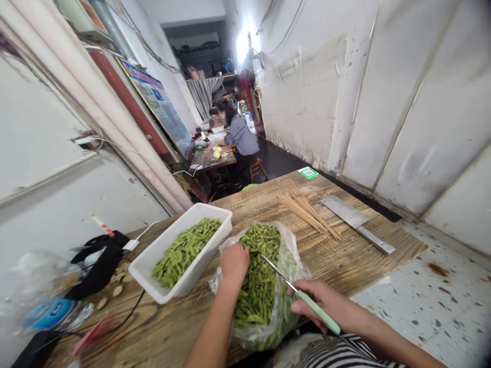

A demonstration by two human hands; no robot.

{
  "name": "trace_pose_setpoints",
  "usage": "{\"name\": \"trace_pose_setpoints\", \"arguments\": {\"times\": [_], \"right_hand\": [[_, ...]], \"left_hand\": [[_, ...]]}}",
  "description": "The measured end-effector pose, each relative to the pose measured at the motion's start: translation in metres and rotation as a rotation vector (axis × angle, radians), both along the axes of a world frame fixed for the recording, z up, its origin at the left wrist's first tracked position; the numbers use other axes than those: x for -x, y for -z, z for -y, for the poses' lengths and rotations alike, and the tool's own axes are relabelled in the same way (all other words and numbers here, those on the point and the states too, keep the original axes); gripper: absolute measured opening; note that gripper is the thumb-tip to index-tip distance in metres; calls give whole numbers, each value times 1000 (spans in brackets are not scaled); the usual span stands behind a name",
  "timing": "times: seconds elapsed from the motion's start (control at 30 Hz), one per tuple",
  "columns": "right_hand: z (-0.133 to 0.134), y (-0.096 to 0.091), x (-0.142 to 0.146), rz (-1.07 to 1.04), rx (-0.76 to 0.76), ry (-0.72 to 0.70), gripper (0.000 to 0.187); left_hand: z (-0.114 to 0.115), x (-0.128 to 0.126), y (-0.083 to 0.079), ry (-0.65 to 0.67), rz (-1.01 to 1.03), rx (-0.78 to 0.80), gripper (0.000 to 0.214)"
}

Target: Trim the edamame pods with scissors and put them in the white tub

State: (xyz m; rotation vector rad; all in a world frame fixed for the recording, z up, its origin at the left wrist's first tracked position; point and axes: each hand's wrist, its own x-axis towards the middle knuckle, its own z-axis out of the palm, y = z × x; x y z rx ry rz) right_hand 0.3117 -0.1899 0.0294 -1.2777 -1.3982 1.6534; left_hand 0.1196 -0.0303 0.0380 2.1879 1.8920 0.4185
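Green soybean pods (255, 299) fill a clear plastic bag (292, 266) in front of me. My left hand (235, 263) is at the bag's upper left, its fingers curled down and pinching among the pods; what the fingertips hold is largely hidden. My right hand (326, 301) grips scissors by their pale green handle (320, 313). Their narrow metal blades (276, 271) look closed and point up-left over the pods, the tip close to my left fingers. To the left of the bag, a white plastic tub (148, 273) holds more pods (187, 250).
Thin wooden skewers (310, 217) and a cleaver (355, 220) lie on the wooden table (333, 266) to the right. At left are a water bottle (57, 313), a black bag (102, 260) and a white charger (131, 245). A person (242, 135) sits at a farther table.
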Motion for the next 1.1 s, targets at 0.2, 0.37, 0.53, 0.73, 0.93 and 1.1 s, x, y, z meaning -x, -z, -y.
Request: {"name": "trace_pose_setpoints", "arguments": {"times": [0.2, 0.37, 0.53, 0.73, 0.93, 1.1], "right_hand": [[0, -7, -3, 51, -58, 14, 47], [-3, -30, -5, 256, -260, -37, 40], [-4, -37, -1, 338, -326, -71, 40], [-1, -41, 3, 364, -324, -81, 43], [-1, -43, 1, 407, -313, -79, 44], [-1, -42, 0, 391, -317, -82, 47]], "left_hand": [[6, 13, -7, 42, 193, 11, 20], [37, 18, -20, 86, 494, 161, 29], [61, 16, -32, 37, 993, 458, 36], [69, 10, -28, 54, 1051, 534, 41], [76, 5, -28, 32, 1085, 503, 41], [80, 7, -31, 39, 1103, 491, 39]]}}
